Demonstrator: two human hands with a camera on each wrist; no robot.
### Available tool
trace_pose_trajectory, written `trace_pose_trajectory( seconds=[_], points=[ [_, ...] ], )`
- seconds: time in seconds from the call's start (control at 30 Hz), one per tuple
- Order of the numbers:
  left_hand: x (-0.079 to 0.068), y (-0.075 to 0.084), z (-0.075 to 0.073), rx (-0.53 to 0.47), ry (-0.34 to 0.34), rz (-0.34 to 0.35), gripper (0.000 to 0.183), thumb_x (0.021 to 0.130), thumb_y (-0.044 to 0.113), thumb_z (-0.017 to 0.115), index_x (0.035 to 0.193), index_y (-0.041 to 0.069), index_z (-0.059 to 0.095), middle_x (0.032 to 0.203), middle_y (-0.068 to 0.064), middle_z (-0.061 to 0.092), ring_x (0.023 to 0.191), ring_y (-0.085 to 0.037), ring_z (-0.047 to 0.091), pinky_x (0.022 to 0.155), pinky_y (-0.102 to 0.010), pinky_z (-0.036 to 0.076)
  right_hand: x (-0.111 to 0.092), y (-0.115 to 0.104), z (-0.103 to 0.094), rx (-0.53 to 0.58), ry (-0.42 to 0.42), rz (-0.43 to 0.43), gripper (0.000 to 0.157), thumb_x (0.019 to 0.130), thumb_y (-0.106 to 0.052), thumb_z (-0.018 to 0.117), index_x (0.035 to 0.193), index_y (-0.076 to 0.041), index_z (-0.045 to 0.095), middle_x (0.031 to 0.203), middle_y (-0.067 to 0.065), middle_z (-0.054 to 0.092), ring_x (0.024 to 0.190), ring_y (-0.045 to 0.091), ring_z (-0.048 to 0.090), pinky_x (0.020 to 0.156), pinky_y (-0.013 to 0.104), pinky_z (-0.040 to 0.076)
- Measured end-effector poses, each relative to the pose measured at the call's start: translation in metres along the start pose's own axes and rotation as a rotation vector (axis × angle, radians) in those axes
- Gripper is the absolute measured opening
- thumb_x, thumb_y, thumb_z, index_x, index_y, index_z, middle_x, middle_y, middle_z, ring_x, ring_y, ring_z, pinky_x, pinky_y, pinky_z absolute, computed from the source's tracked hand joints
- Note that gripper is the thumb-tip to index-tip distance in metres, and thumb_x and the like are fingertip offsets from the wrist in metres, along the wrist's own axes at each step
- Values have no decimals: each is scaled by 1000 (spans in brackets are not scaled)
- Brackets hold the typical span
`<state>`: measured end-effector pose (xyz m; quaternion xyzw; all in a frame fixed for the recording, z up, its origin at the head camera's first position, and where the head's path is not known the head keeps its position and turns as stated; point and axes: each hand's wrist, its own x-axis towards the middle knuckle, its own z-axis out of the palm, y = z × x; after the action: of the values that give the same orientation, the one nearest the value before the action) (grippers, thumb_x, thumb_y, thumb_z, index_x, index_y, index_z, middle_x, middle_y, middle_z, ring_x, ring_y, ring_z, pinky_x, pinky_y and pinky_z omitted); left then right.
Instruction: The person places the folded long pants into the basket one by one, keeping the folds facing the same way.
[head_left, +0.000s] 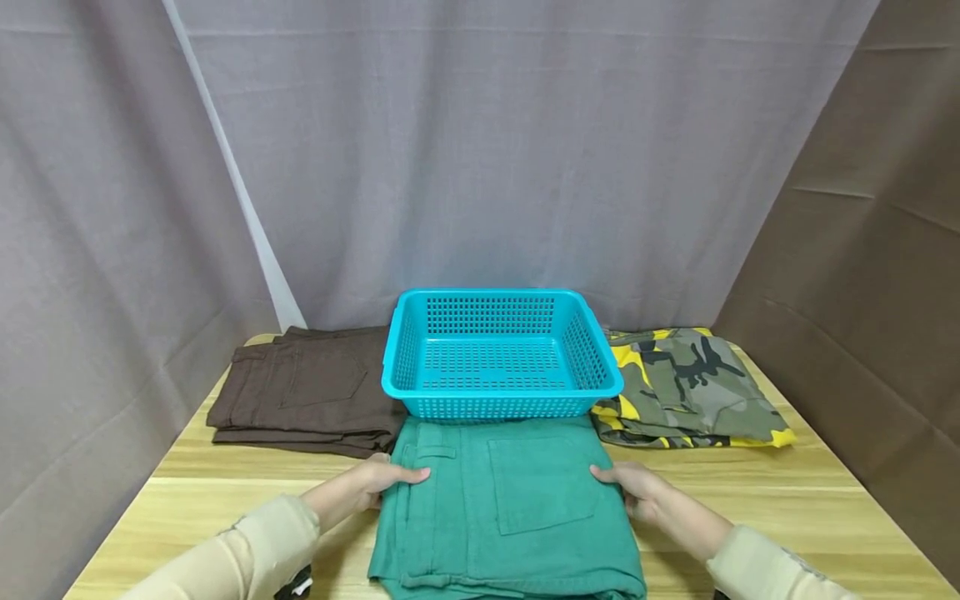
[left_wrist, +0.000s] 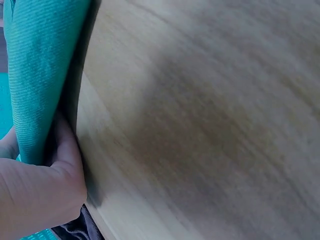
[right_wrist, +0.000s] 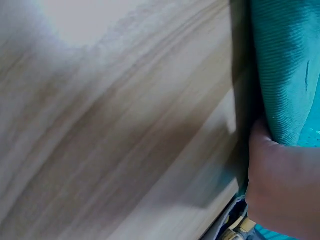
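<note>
Folded green trousers (head_left: pixel 525 500) lie in front of the basket, a back pocket facing up. My left hand (head_left: pixel 378 479) grips their left edge, thumb on top and fingers tucked beneath the fold. On the opposite edge my right hand (head_left: pixel 633 487) holds them the same way. In the left wrist view the green cloth (left_wrist: pixel 42 65) hangs between thumb and fingers, beside the wood surface. The right wrist view has the green cloth (right_wrist: pixel 282 65) over the fingers of the right hand (right_wrist: pixel 280 185); most fingertips are hidden under it.
A turquoise plastic basket (head_left: pixel 498 407) with nothing in it stands behind the green trousers. Folded dark brown trousers (head_left: pixel 307 387) lie to its left, and folded camouflage trousers (head_left: pixel 690 387) with yellow patches to its right. Grey curtains (head_left: pixel 495 150) enclose the wooden table (head_left: pixel 757 508).
</note>
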<state>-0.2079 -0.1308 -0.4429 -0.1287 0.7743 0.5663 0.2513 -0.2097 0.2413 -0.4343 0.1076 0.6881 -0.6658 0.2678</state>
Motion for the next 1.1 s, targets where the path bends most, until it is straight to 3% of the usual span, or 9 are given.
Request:
trace_pose_trajectory(
  seconds=[0.27, 0.5, 0.6, 0.67, 0.73, 0.8, 0.87, 0.97, 1.1],
  points=[
    [-6, 4, -2, -30, -40, 50, 49, 86, 19, 70, 119, -11, 51, 99, -12, 68, 83, -16, 67, 81, -39, 56, -8, -11, -4, -42, -9, -6, 50, 96, -13, 53, 128, 20, 31, 83, -2, 62, 74, 9, 64, 76, 28, 56],
    [-17, 14, -7, -22, -53, 91, 51, 85, 20, 70, 122, -9, 51, 99, -10, 68, 83, -15, 66, 81, -39, 55, -16, -18, -5, -106, 6, -23, 56, 97, -19, 52, 133, 19, 31, 86, 0, 65, 77, 11, 65, 77, 31, 56],
    [-23, 20, -10, -25, -71, 114, 44, 87, 20, 69, 119, -6, 55, 94, -6, 70, 81, -14, 67, 80, -38, 56, -19, -25, -6, -169, 21, -46, 63, 97, -22, 52, 140, 16, 25, 110, 22, 61, 91, 17, 64, 85, 34, 54],
    [-29, 25, -11, -25, -91, 134, 44, 87, 21, 69, 119, -5, 56, 91, -3, 71, 81, -14, 67, 80, -37, 56, -23, -30, -6, -203, 38, -50, 69, 98, -23, 50, 143, 16, 15, 131, 33, 44, 102, 23, 61, 89, 36, 52],
    [-35, 29, -12, -19, -108, 154, 45, 87, 21, 69, 120, -6, 56, 90, -2, 71, 82, -13, 68, 80, -37, 56, -27, -35, -6, -223, 51, -46, 74, 98, -24, 49, 144, 16, 7, 142, 36, 28, 105, 24, 60, 90, 36, 51],
    [-41, 33, -14, -15, -118, 169, 47, 86, 22, 69, 121, -6, 56, 92, -2, 71, 83, -13, 68, 80, -36, 56, -32, -39, -6, -229, 46, -48, 72, 98, -24, 48, 144, 16, 10, 130, 32, 45, 99, 20, 63, 87, 33, 52],
    [-46, 36, -17, -13, -124, 177, 47, 86, 23, 69, 121, -6, 56, 93, -3, 72, 83, -13, 68, 79, -36, 56, -35, -43, -5, -223, 25, -61, 66, 98, -24, 48, 142, 15, 18, 108, 21, 63, 87, 11, 65, 81, 31, 54],
    [-51, 39, -21, -8, -141, 181, 48, 87, 25, 68, 122, -5, 56, 94, -2, 72, 84, -13, 68, 79, -35, 56, -41, -49, -3, -190, -3, -78, 66, 98, -23, 50, 142, 15, 20, 89, -6, 65, 79, 8, 65, 77, 29, 55],
    [-55, 42, -24, 4, -163, 192, 49, 87, 28, 68, 122, -4, 56, 94, 0, 72, 84, -12, 68, 79, -34, 56, -47, -52, -2, -171, -9, -96, 56, 97, -23, 52, 137, 12, 34, 84, -9, 66, 76, 7, 66, 74, 27, 56]
  ],
)
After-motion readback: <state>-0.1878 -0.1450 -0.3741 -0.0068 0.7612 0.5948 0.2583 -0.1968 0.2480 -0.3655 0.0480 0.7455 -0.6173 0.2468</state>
